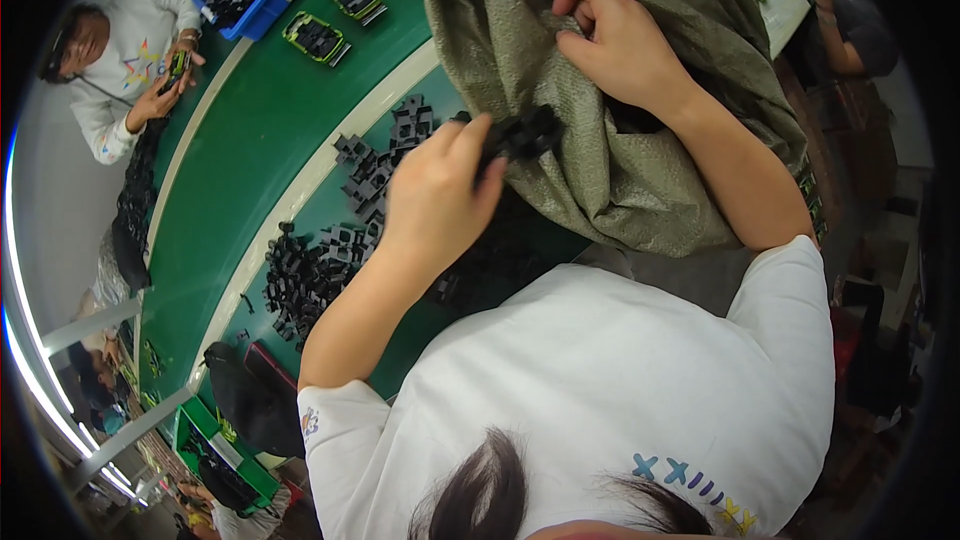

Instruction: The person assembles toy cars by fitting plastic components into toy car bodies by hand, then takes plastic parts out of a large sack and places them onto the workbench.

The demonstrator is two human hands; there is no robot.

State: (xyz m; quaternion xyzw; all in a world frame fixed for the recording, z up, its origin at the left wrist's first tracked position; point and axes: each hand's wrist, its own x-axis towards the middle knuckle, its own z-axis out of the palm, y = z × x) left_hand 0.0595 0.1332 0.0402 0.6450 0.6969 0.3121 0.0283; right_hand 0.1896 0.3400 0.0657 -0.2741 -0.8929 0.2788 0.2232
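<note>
A large olive woven sack [640,185] slumps over the bench in front of me. My right hand [622,48] pinches a fold of it near the top, thumb and fingers closed on the fabric. In front of the sack, my left hand [440,185] is closed around a small clump of black plastic parts [530,135], slightly blurred by motion. Their exact shape is hard to make out. Left of that hand lie loose piles: dark grey square-shaped plastic parts [365,175] and smaller black plastic pieces [300,285].
The green bench [240,130] has a pale dividing strip [270,230]. Black-and-lime assemblies [318,37] lie beyond it, near a blue bin [255,10] of black parts. Across the bench, a person [135,60] handles a similar assembly. A green crate [225,450] and black bag [245,395] are at lower left.
</note>
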